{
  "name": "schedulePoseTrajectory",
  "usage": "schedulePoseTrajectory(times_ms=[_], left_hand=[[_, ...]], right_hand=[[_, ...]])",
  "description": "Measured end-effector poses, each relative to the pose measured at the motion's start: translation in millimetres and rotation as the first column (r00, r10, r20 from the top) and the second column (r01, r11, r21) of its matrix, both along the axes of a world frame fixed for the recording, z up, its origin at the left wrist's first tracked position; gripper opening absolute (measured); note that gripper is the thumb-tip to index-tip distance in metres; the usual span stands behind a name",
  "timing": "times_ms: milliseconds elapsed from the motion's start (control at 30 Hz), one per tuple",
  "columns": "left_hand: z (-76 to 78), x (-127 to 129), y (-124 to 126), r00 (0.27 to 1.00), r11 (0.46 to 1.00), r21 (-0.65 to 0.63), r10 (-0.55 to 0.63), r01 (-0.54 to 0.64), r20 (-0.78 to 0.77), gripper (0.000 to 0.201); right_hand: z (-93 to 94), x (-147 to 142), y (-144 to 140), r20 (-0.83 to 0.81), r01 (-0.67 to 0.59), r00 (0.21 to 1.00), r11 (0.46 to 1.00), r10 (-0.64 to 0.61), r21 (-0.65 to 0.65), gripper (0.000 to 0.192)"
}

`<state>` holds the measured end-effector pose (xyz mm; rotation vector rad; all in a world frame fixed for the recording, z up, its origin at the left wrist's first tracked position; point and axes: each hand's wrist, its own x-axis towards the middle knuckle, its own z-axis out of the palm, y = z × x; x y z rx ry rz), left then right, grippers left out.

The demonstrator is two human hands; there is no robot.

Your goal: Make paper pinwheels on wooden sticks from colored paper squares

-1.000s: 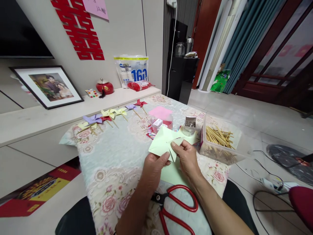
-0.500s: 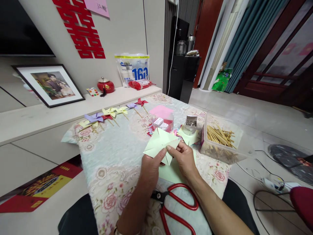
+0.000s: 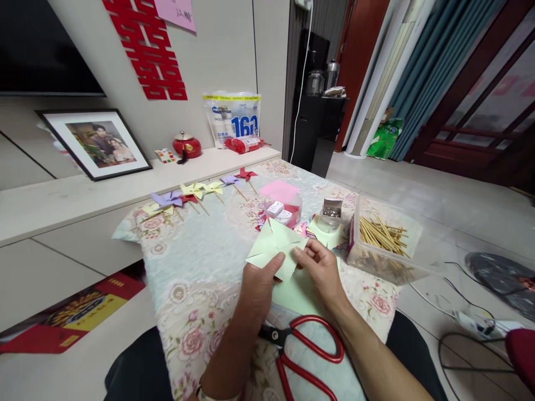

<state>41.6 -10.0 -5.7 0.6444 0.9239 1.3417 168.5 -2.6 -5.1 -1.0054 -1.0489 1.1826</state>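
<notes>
A pale green paper square [image 3: 267, 245], slit inward from its corners, is held above the table. My left hand [image 3: 261, 281] pinches its lower left part, thumb on top. At its right side my right hand [image 3: 320, 267] grips a corner between thumb and fingers. Beneath my hands lies another green sheet [image 3: 298, 292]. Red-handled scissors [image 3: 311, 348] rest on the cloth by my forearms, their blades partly covered by my left arm. Several finished paper pinwheels [image 3: 167, 199] on sticks lie in a row at the far left of the table.
A clear plastic box [image 3: 376, 264] of wooden sticks [image 3: 382, 234] stands at the right. Beside it is a small jar [image 3: 330, 217] with an open box of metal pins on top. A round clear container [image 3: 286, 203] holds small white boxes. Flowered cloth [image 3: 196, 312] covers the table.
My right thumb has shifted right, away from the left thumb, along the paper's right corner. The whole view has slid slightly to the right.
</notes>
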Motion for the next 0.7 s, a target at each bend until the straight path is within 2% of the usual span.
schedulePoseTrajectory(times_ms=[133,267,400,600,700], left_hand=[[4.2,-4.6,2.8,0.996,0.998,-0.038,0.047,-0.044,0.081,0.056],[5.6,-10.8,4.9,0.989,0.993,-0.075,0.096,-0.088,0.112,0.059],[4.5,-13.8,5.3,0.991,0.994,-0.078,0.087,-0.079,0.099,0.054],[2.4,-13.1,6.2,0.994,0.991,-0.096,0.096,-0.091,0.055,0.052],[-1.3,-12.9,7.0,0.993,0.989,-0.094,0.116,-0.113,0.025,0.048]], right_hand=[[-0.5,10.8,-0.3,0.075,0.120,0.989,0.985,-0.130,0.120,0.033],[0.7,16.4,-3.8,0.224,0.213,0.931,0.926,-0.289,0.311,0.026],[4.6,17.2,-4.8,0.406,0.121,0.834,0.842,-0.373,0.525,0.018],[5.5,17.9,-4.3,0.478,0.065,0.778,0.808,-0.408,0.585,0.016],[4.5,17.5,-4.5,0.506,0.006,0.744,0.761,-0.437,0.649,0.019]])
